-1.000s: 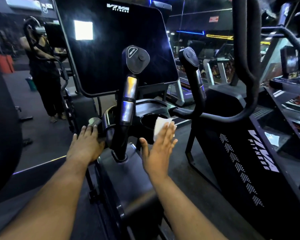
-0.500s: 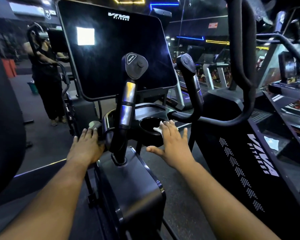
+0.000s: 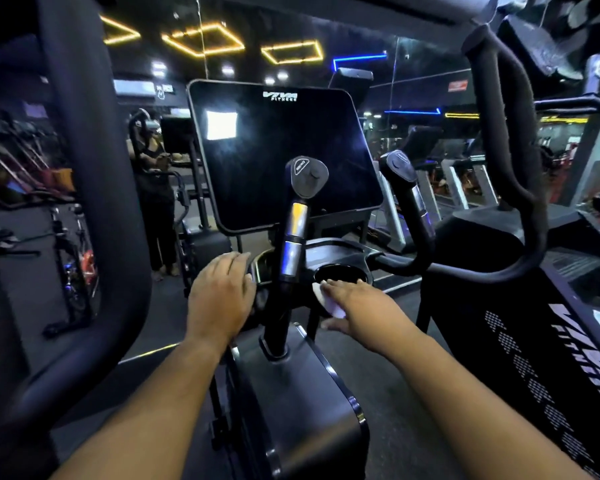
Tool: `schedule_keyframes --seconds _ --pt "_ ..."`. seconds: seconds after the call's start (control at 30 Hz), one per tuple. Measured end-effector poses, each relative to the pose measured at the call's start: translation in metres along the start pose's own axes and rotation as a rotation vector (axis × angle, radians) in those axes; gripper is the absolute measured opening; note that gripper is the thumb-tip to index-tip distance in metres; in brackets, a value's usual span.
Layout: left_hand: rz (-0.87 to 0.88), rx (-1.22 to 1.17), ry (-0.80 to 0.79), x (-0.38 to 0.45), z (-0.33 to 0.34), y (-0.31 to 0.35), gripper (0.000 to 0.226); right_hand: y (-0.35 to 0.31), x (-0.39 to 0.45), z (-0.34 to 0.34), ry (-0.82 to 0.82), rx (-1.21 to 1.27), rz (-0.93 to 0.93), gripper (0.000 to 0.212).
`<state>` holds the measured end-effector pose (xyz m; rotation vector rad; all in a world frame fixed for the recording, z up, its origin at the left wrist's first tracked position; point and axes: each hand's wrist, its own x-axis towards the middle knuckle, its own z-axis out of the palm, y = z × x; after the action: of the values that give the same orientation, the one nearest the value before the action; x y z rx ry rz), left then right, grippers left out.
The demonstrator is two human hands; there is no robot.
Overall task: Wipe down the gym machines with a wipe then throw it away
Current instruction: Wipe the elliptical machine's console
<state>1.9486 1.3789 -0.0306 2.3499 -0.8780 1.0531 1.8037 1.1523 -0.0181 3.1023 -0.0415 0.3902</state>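
Observation:
A black gym machine (image 3: 291, 393) stands in front of me with a large dark screen (image 3: 281, 157) and an upright handle (image 3: 293, 237). My right hand (image 3: 364, 310) lies flat with straight fingers on a white wipe (image 3: 321, 297), pressing it against the near rim of the right cup holder (image 3: 340, 273). Most of the wipe is hidden under the palm. My left hand (image 3: 222, 296) rests palm down on the left side of the console, fingers relaxed, left of the upright handle.
A thick black moving arm (image 3: 94, 202) rises close on the left and another (image 3: 513, 188) curves on the right. A black machine housing (image 3: 534, 341) stands at the right. A mirror behind shows a person (image 3: 153, 188) and more machines.
My right hand turned palm down and laid the wipe on the cup holder rim, then slid it slightly toward me. The view tilted upward. My left hand stayed on the console.

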Motion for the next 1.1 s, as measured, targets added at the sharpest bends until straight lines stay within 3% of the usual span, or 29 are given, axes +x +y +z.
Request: schedule_keyframes --seconds 0.07,0.17,0.33,0.53,0.7,0.83,1.0,1.1 --pt "0.036 0.009 0.007 0.006 -0.006 0.003 0.043 0.005 -0.003 0.001 0.013 -0.041 -0.046 0.070" --pt "0.095 0.083 -0.017 0.020 -0.007 0.002 0.047 0.018 -0.006 0.007 0.169 0.058 -0.118 0.048" --pt "0.183 0.199 -0.008 0.060 -0.010 0.009 0.045 0.022 0.010 0.003 0.406 0.427 0.021 0.030" --pt "0.017 0.220 -0.136 0.087 -0.011 0.027 0.066 0.014 0.058 -0.024 0.480 0.649 0.130 0.010" --pt "-0.002 0.266 -0.310 0.098 -0.019 0.049 0.098 0.020 0.099 -0.053 0.609 0.711 0.087 0.022" --pt "0.000 0.291 -0.319 0.117 -0.002 0.050 0.097 0.031 0.138 -0.082 0.817 0.751 -0.002 0.021" --pt "-0.033 0.358 -0.240 0.159 0.012 0.046 0.090 0.051 0.207 -0.093 1.105 0.738 0.020 0.039" --pt "-0.085 0.376 -0.268 0.173 -0.003 0.051 0.098 0.050 0.237 -0.069 0.993 0.651 -0.107 0.047"
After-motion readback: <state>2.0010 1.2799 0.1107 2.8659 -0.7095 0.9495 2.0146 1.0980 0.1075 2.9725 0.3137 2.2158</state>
